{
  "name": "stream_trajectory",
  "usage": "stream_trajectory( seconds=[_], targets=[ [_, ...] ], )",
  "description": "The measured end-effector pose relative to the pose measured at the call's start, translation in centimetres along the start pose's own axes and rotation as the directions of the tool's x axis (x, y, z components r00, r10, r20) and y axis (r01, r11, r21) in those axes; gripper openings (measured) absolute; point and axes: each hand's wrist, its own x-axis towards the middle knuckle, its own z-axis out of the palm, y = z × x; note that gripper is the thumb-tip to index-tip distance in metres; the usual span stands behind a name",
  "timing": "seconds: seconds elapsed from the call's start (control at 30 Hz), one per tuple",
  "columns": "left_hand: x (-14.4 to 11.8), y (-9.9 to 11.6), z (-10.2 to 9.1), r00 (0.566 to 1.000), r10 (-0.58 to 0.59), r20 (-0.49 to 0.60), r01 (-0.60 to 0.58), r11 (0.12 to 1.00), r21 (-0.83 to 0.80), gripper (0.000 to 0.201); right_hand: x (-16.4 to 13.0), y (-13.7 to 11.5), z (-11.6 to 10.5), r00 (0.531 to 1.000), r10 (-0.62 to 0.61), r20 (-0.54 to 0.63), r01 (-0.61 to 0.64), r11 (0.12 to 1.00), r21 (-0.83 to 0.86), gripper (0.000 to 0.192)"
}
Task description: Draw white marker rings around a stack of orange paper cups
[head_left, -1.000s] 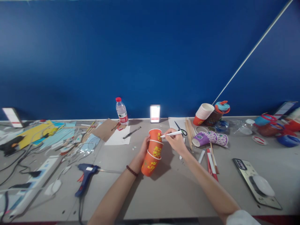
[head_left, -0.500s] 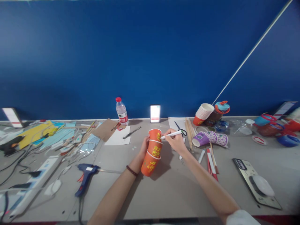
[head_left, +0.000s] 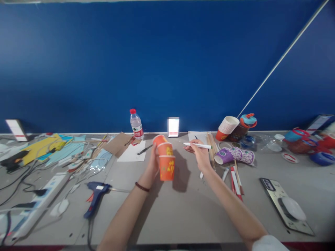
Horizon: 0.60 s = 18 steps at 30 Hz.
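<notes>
My left hand (head_left: 153, 162) is closed around a column of orange paper cups (head_left: 166, 167) with yellow lettering and white rims. The column is held up off the table and bends, its top part leaning to the left. In my right hand (head_left: 201, 153) is a white marker (head_left: 198, 145), gripped between thumb and fingers. Its tip points left toward the cups but stands apart from them. Scissors behind my right hand are mostly hidden.
At left lie a blue glue gun (head_left: 97, 197) and a power strip (head_left: 42, 205). A water bottle (head_left: 136, 125) stands behind white paper (head_left: 131, 153). To the right are purple cups (head_left: 234, 155), stacked paper cups (head_left: 227, 129), wooden sticks (head_left: 211, 148) and a phone (head_left: 285, 205).
The cup column has swung left at the top and turned in my left hand. My right hand has drawn back to the right, taking the marker's tip off the cups.
</notes>
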Motion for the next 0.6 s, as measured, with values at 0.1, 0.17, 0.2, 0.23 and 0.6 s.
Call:
stream_trajectory(
  seconds=[0.1,0.17,0.2,0.23,0.6],
  targets=[
    [1.6,3.0,-2.0,0.86,0.39,-0.33,-0.442,0.892,-0.098,0.029,0.0,-0.2,0.0,1.0,0.003,0.008,-0.003,1.0,0.012,0.032],
    [2.2,4.9,-3.5,0.745,0.475,-0.467,-0.58,0.808,-0.102,0.02,0.1,-0.2,-0.1,1.0,0.007,0.01,-0.007,1.0,0.027,0.033],
    [2.3,5.5,-4.1,0.691,0.506,-0.516,-0.627,0.775,-0.08,0.018,0.1,-0.1,-0.1,1.0,0.009,0.01,-0.009,0.999,0.033,0.033],
    [2.4,6.0,-4.6,0.66,0.516,-0.547,-0.646,0.76,-0.063,0.017,0.1,-0.1,-0.1,1.0,0.012,0.009,-0.012,0.999,0.036,0.032],
    [2.1,2.8,-2.2,0.868,0.465,-0.173,-0.472,0.881,-0.003,0.03,0.0,0.1,-0.2,1.0,-0.031,0.0,0.031,0.998,0.052,0.027]
  ],
)
